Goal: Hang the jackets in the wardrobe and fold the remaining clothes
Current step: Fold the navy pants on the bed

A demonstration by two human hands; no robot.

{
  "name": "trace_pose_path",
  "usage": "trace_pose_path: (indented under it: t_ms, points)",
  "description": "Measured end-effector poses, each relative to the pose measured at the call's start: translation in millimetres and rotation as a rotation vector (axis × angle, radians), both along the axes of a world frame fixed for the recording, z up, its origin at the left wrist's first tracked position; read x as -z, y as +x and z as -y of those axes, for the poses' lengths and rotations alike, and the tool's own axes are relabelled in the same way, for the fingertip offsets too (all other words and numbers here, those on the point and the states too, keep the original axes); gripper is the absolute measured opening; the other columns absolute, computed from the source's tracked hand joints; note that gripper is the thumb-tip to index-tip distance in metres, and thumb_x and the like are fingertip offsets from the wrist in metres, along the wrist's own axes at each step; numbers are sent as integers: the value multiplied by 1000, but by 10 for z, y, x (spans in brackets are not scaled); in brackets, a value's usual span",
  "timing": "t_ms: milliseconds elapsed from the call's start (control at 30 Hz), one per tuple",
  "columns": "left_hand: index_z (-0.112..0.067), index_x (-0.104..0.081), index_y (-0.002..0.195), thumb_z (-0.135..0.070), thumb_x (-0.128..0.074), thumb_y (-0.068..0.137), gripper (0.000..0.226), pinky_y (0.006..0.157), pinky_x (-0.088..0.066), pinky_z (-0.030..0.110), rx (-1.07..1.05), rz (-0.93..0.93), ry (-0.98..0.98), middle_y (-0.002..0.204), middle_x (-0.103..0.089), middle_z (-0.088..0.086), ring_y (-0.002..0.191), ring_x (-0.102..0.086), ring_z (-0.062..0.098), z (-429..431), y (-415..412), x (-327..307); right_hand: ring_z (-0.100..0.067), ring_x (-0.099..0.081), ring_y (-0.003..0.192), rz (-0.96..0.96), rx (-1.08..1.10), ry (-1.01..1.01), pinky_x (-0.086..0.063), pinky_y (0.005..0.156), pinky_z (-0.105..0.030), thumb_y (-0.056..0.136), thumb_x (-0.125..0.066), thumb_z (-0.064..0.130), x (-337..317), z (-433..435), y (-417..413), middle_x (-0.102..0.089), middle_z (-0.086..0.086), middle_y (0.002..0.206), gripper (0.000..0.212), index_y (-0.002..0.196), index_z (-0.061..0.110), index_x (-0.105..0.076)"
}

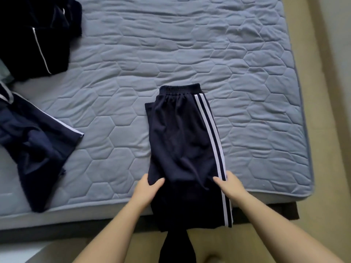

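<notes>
On the bed (190, 54), the left hand (147, 187) and the right hand (230, 185) each pinch one side of the dark striped pants (180, 139).

A bedroom in a home: a bed (190, 54), quilted in blue-grey, is filling most of the view, dark clothes (182, 139) are lying strewn across it, and beige flooring (334, 168) is showing alongside.

One pair of pants (182, 139), two other garments (36, 145) (38, 35), two hands (150, 186) (230, 185), one mattress (190, 44)
</notes>
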State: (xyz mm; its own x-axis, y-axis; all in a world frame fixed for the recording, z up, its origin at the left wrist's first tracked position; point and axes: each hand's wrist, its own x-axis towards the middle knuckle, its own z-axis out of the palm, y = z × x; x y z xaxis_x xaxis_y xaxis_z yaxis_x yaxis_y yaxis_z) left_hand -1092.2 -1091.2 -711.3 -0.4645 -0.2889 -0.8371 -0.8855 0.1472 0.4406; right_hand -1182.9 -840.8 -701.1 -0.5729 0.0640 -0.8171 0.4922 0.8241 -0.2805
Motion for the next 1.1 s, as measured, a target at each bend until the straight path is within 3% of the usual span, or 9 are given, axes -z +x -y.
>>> trace_pose_path:
  t_ms: [133, 200, 333, 400, 533, 700, 867, 1000, 1100]
  points:
    - [1, -64, 110, -21, -63, 91, 30, 80, -42, 32, 50, -22, -188, 110, -67, 19, 105, -61, 29, -20, 250, 111, -30, -60, 101, -49, 34, -50, -46, 82, -34, 95, -54, 21, 97, -260, 236, -68, -11, 107, 20, 105, 8, -66]
    - [3, -64, 110, -21, -56, 95, 30, 81, -43, 34, -48, -27, -220, 110, -66, 22, 105, -60, 33, -21, 374, 140, -27, -61, 99, -58, 100, -102, -48, 83, -35, 96, -52, 23, 106, -319, 317, -68, -9, 105, 21, 106, 10, -66]
    - [-12, -61, 117, -36, -65, 88, 37, 90, -49, 35, -306, -24, 22, 109, -65, 5, 101, -60, 22, -236, 598, 95, -16, -64, 97, 45, 197, -295, -51, 85, -32, 94, -57, 22, 95, -423, 523, -68, -2, 107, 15, 106, 16, -63]
    - [-14, -60, 117, -33, -70, 84, 39, 87, -48, 31, -274, -9, 95, 108, -65, 2, 99, -60, 18, -401, 771, 98, -11, -65, 94, 119, 141, -343, -51, 78, -25, 89, -64, 17, 98, -534, 684, -69, 2, 104, 17, 106, 20, -63]
    - [-4, -66, 101, -21, -63, 90, 20, 74, -45, 30, -139, -3, -85, 101, -67, 12, 91, -61, 22, -545, 1107, 192, -11, -61, 72, 89, 117, -293, -48, 57, -19, 92, -60, 12, 134, -760, 890, -67, -4, 90, 6, 91, 17, -64]
    - [-15, -63, 98, -27, -61, 92, 13, 77, -54, 38, -347, 57, 226, 99, -68, 5, 87, -64, 19, -732, 1409, 235, -18, -60, 78, 177, 244, -312, -50, 70, -31, 91, -58, 11, 198, -761, 953, -65, -4, 89, 8, 92, 18, -61]
    - [-5, -65, 98, -19, -63, 91, 16, 82, -56, 48, -313, 45, 6, 94, -67, 12, 82, -63, 26, -920, 1578, 289, -14, -54, 67, 127, 189, -235, -43, 57, -25, 93, -54, 8, 307, -823, 1076, -61, -5, 89, 11, 99, 14, -61]
    - [-6, -56, 109, -13, -53, 97, 15, 53, -57, 28, -495, 1, 191, 98, -62, 10, 76, -63, 23, -1076, 1622, 84, -17, -54, 68, 121, 209, -233, -46, 57, -27, 94, -53, 11, 184, -862, 1158, -62, -7, 92, 11, 102, 14, -61]
    - [-5, -54, 114, -12, -50, 98, 18, 50, -54, 22, -472, -39, 252, 101, -63, 10, 76, -64, 20, -1060, 1683, -279, -15, -54, 71, 170, 224, -311, -47, 61, -27, 95, -53, 11, -130, -948, 1205, -61, -4, 93, 11, 98, 20, -60]
